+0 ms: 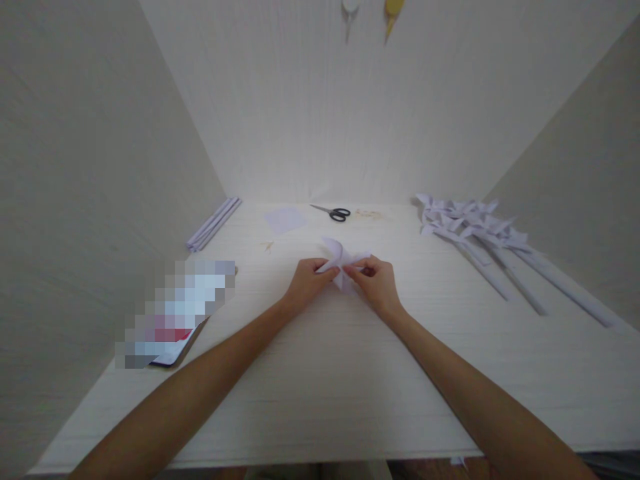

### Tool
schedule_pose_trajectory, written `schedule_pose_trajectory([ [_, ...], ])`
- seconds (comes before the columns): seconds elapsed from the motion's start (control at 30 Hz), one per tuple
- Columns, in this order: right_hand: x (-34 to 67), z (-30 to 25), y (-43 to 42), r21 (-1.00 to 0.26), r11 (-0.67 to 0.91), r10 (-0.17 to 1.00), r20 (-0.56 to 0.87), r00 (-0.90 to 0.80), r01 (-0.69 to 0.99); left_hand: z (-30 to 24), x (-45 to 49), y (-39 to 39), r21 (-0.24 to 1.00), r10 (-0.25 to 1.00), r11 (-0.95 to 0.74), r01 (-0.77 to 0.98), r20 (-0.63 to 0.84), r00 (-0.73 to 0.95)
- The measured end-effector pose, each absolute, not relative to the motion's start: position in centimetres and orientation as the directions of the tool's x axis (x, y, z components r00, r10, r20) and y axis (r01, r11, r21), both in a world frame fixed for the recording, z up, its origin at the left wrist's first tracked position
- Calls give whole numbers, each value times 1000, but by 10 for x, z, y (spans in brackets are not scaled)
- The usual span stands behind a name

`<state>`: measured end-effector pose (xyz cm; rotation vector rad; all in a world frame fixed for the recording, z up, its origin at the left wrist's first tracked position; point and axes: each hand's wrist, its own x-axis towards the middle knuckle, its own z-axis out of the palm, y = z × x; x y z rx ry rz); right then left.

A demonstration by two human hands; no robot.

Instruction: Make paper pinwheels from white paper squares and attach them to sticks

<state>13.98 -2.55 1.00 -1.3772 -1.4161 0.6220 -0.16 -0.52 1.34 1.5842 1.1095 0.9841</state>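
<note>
Booth: a pale table (pixel 320 393) closed in by walls (pixel 310 127) at the back and both sides; a white piece (pixel 351 6) and a yellow piece (pixel 393 7) show high on the back wall, cut off by the top edge.
Pinwheel: white paper, its blades curled; the pinwheel (pixel 332 248) is between the two hands, over the table's middle, where both arms meet easily.
Left hand: the left hand (pixel 306 281) pinches it near the centre, thumb and finger closed on the paper, probably to hold the folds together.
Right hand: the right hand (pixel 379 283) pinches from the other side, its fingers bent and closed; the fingertips are small and dim here, so a pin between them may be hidden.
Stems: stemmed pinwheels (pixel 467 223) lie at the right, heads to the back and overlapping; perhaps so laid to spare the work space.
Rolls: paper rolls (pixel 214 225) lie side by side by the left wall.
Back edge: a sheet (pixel 285 219), scissors (pixel 339 214) and scattered bits (pixel 369 214); more slivers (pixel 269 246) lie nearer, all seemingly within reach.
Phone: the phone (pixel 187 317) lies at the left, its screen blurred out.
</note>
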Motion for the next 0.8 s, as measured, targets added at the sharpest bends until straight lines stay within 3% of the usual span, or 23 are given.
schedule_pose_trajectory([
  [0.8, 139, 11, -27, -875, 235, 925, 336, 179, 424, 12, -3, -5, 966, 955, -163, 203, 102, 280],
])
